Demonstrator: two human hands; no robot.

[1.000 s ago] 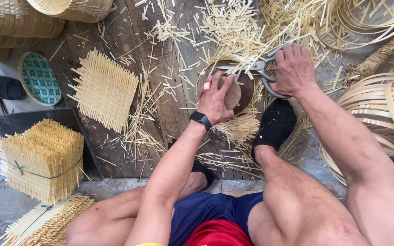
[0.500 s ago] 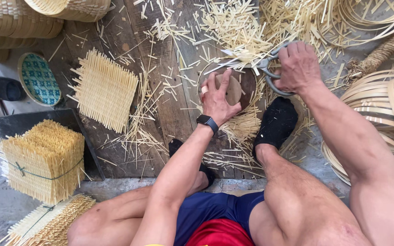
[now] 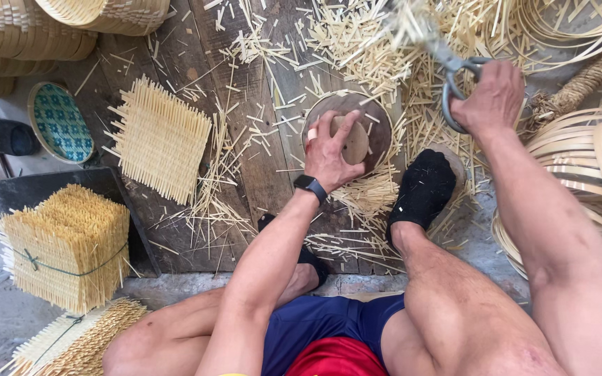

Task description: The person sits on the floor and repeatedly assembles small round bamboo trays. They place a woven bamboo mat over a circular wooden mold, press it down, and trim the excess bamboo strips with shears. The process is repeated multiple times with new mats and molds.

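My left hand (image 3: 331,154) presses a small round wooden block (image 3: 354,141) down on a larger round dark disc (image 3: 377,129) lying on the wooden boards. A black watch sits on that wrist. My right hand (image 3: 488,99) is lifted to the upper right and grips the loop handles of metal shears (image 3: 454,76), whose blades point up and left and are blurred. A foot in a black sock (image 3: 423,188) rests just right of the disc, among cut bamboo slivers (image 3: 371,195).
A square woven bamboo mat (image 3: 159,139) lies left of the disc. Tied bundles of bamboo sticks (image 3: 64,247) stand at lower left. Coiled bamboo hoops (image 3: 587,160) fill the right side, stacked baskets (image 3: 50,35) the upper left. A patterned round lid (image 3: 58,122) lies left.
My right hand has lifted the shears up and to the right, away from the disc's rim. The left hand stays pressing on the wooden block.
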